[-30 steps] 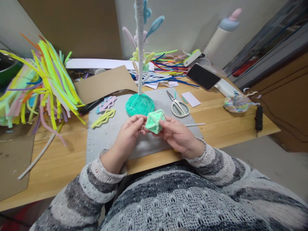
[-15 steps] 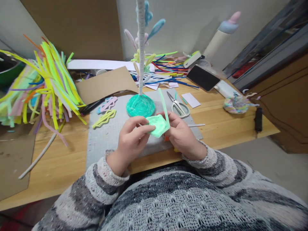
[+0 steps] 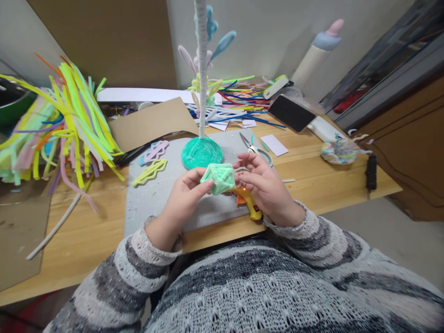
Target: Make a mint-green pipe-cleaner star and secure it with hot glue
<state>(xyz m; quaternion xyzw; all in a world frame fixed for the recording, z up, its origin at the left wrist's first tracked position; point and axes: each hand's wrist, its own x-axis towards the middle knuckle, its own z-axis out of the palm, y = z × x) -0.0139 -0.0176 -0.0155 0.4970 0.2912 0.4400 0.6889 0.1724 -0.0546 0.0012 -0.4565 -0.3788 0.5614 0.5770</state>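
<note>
My left hand [image 3: 190,187] pinches the left edge of a mint-green fuzzy polygon piece [image 3: 219,178]. To its right, my right hand [image 3: 261,182] has its fingers curled close to the piece's right edge, with a thin pale strand [image 3: 242,169] at the fingertips. Beneath the hands, a yellow glue gun [image 3: 250,201] with an orange part lies at the mat's front edge. Just behind the piece stands a round teal base [image 3: 201,153] with a white wrapped stem [image 3: 202,69] rising from it.
On the grey mat [image 3: 152,208] lie wavy yellow and pink pieces [image 3: 150,172]. White-handled scissors [image 3: 258,151], a phone [image 3: 291,112] and loose pipe cleaners [image 3: 243,99] are behind. A large colourful bundle [image 3: 74,120] is at left, a black tool [image 3: 371,173] at right.
The mint piece has turned and shifted slightly left, and its upright strip no longer shows. My right hand has moved off its edge to the right, uncovering the yellow glue gun.
</note>
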